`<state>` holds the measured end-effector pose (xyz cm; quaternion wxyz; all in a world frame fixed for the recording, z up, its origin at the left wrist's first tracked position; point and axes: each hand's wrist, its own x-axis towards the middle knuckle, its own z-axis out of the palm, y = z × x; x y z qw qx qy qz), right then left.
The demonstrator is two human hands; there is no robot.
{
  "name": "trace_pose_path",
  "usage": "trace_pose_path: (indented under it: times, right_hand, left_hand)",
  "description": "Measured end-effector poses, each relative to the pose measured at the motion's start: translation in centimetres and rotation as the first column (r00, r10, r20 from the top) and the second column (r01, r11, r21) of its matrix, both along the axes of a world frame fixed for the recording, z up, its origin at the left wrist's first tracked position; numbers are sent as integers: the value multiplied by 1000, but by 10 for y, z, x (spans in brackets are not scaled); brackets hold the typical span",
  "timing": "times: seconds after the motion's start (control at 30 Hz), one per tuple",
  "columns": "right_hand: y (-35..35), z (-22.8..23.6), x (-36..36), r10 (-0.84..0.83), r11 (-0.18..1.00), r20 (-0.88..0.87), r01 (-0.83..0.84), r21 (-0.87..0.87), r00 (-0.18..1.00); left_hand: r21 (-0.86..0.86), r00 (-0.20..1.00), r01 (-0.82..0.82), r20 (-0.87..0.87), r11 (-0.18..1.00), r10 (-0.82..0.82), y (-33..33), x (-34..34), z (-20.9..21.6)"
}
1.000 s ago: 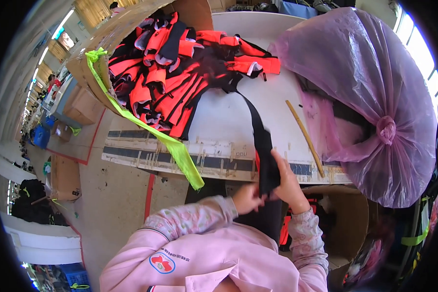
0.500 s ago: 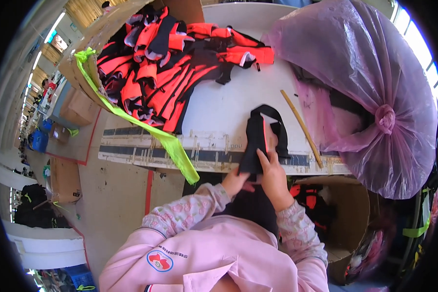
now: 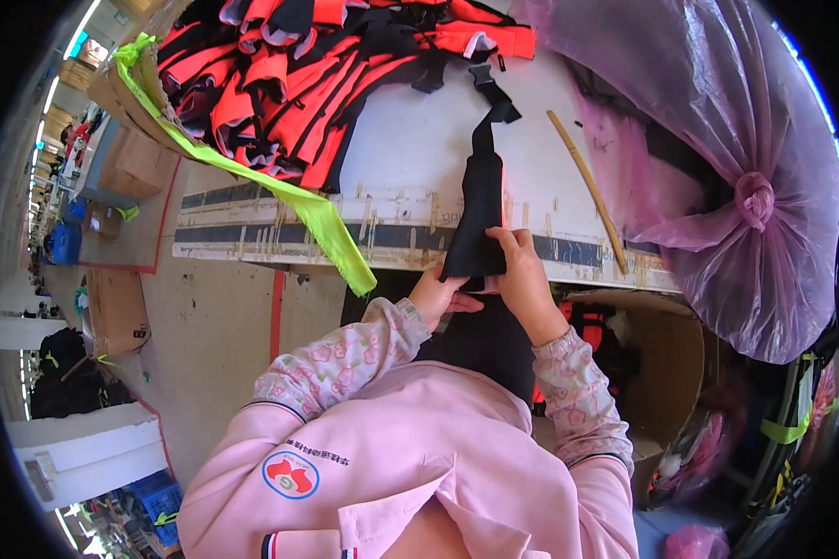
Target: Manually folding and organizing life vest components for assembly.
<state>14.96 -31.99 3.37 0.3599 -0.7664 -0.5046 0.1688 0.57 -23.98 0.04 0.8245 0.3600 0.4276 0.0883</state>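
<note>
My left hand (image 3: 434, 296) pinches the lower left corner of a black fabric piece (image 3: 475, 219) at the table's near edge. My right hand (image 3: 526, 284) grips its right side, with thumb and index finger near the lower corner. An orange edge runs along the piece's right side. From its top a narrow black strap (image 3: 485, 133) stretches away over the table, ending in a black plastic buckle (image 3: 481, 76). The tips of some left fingers are hidden beneath the cloth.
A heap of orange and black fabric pieces (image 3: 284, 116) covers the table's far left. A neon yellow strip (image 3: 322, 238) hangs over the front edge. To the right lie a thin wooden stick (image 3: 587, 186) and a big knotted purple plastic bag (image 3: 718, 121). Below stands an open cardboard box (image 3: 667, 373).
The strap, looped beside the black fabric piece before, now lies stretched out away from me with its buckle showing. Both hands remain at the piece's near end. The view has shifted.
</note>
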Motion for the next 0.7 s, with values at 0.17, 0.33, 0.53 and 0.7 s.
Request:
trace_pose_path:
  times: [0.17, 0.33, 0.53, 0.7]
  right_hand:
    - [-1, -10, -6, -35, 999, -7, 35, 19, 999]
    - [-1, -3, -15, -32, 999, 7, 32, -42, 999]
    - [-4, -1, -13, 39, 997, 82, -34, -70, 996]
    - [-4, -3, -13, 16, 998, 35, -13, -61, 999]
  left_hand:
    - [-70, 992, 128, 27, 989, -126, -8, -8, -2]
    - [-67, 998, -11, 69, 998, 15, -17, 1, -22]
    - [-155, 987, -12, 157, 988, 37, -15, -2, -26]
    - [-194, 987, -55, 138, 979, 83, -20, 4, -31]
